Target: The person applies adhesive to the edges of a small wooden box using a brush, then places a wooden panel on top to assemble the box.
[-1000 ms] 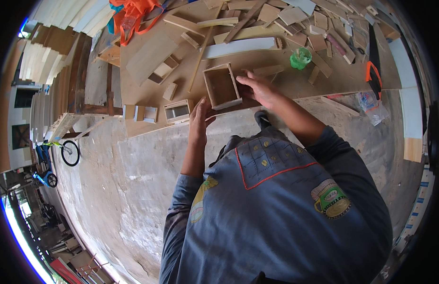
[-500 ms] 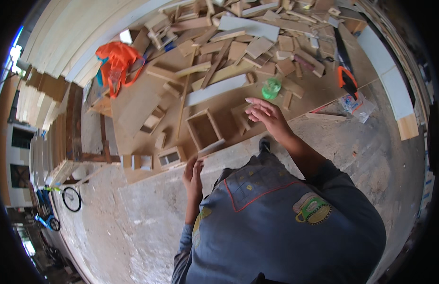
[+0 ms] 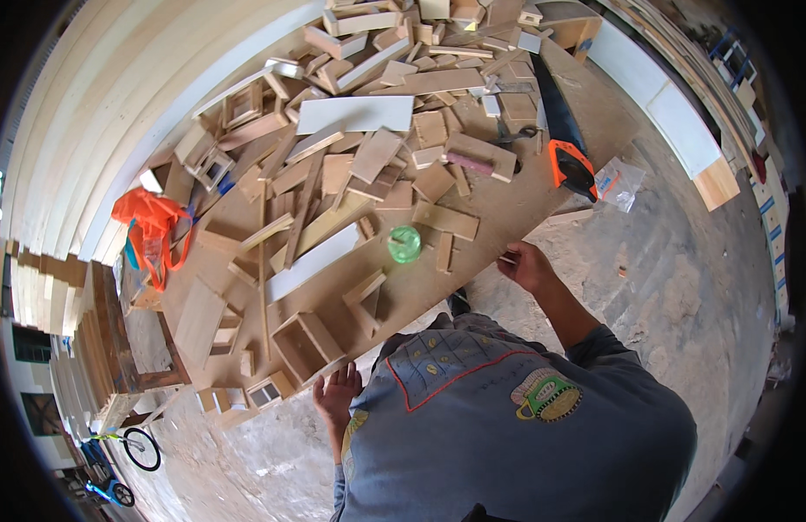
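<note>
Any contact between the left hand and the box just beyond it is too small to tell, and farther scraps leave the upper edge.

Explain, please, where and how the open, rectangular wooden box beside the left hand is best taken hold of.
Probably, pinch the box across its thin near wall, with the left hand coming from the person's side: the open top faces up, so the inside can be reached, and this wall lies at the near edge of the brown tabletop.

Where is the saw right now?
In the head view, the saw lies on the right side of the table, beyond the right hand, its handle beside a plastic bag.
</note>
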`<state>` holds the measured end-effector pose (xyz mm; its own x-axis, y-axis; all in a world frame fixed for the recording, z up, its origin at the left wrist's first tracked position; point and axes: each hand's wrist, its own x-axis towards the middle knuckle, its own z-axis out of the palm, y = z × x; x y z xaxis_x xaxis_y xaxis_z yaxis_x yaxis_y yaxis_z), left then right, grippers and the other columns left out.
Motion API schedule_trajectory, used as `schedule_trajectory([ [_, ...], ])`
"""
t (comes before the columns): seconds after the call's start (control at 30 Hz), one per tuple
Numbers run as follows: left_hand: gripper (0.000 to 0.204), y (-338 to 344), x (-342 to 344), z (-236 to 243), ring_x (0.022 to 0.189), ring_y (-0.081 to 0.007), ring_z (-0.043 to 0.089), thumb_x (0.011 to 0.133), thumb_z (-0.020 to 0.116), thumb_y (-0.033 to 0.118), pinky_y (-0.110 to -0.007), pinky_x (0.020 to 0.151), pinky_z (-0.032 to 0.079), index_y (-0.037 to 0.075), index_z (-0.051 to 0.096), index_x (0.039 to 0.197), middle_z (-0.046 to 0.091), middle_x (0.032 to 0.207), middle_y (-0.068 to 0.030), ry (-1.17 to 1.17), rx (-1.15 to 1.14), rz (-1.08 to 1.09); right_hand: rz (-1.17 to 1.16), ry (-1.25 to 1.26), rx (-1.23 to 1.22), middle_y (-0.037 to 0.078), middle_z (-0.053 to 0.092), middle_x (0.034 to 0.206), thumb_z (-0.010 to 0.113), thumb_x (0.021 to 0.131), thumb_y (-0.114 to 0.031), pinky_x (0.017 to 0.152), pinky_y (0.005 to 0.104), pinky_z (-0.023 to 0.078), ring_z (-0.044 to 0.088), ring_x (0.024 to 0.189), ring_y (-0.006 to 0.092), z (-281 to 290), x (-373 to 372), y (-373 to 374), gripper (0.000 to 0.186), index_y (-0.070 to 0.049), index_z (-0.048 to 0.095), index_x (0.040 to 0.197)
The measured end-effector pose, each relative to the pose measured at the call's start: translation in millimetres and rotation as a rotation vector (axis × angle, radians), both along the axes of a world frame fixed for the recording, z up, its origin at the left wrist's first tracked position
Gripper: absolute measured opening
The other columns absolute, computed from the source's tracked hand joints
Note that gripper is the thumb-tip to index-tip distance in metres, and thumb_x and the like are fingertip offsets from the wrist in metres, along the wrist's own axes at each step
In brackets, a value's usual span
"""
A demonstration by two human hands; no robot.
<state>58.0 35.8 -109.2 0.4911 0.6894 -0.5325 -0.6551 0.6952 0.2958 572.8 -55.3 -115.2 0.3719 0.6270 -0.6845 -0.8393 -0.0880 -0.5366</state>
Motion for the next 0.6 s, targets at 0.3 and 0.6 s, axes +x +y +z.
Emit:
schedule_trajectory([
  [0.3, 0.041, -8.0, 22.8, -5.5, 0.108, -0.0308, 0.060, 0.084, 0.065, 0.031, -0.045, 0.098, 0.046, 0.001, 0.064, 0.112, 0.068, 0.112, -0.0130, 0.127, -0.242, 0.308, 0.898, -0.204, -0.197, 0.011, 0.071, 0.105, 0.060, 0.094, -0.026, 0.084, 0.0348, 0.055, 0.068, 0.094, 0.0199, 84.1, 56.7, 11.1, 0.039, -0.004, 0.059, 0.126],
  [0.6, 0.059, -10.2, 42.3, -32.8, 0.101, -0.0316, 0.061, 0.081, 0.066, 0.050, -0.045, 0.096, 0.047, -0.001, 0.065, 0.110, 0.068, 0.108, -0.0154, 0.301, -0.269, 0.287, 0.474, -1.416, -0.184, 0.001, 0.073, 0.085, 0.063, 0.092, -0.018, 0.063, 0.0246, 0.052, 0.066, 0.070, 0.0125, 104.5, 263.5, 196.7, 0.024, -0.012, 0.070, 0.114],
])
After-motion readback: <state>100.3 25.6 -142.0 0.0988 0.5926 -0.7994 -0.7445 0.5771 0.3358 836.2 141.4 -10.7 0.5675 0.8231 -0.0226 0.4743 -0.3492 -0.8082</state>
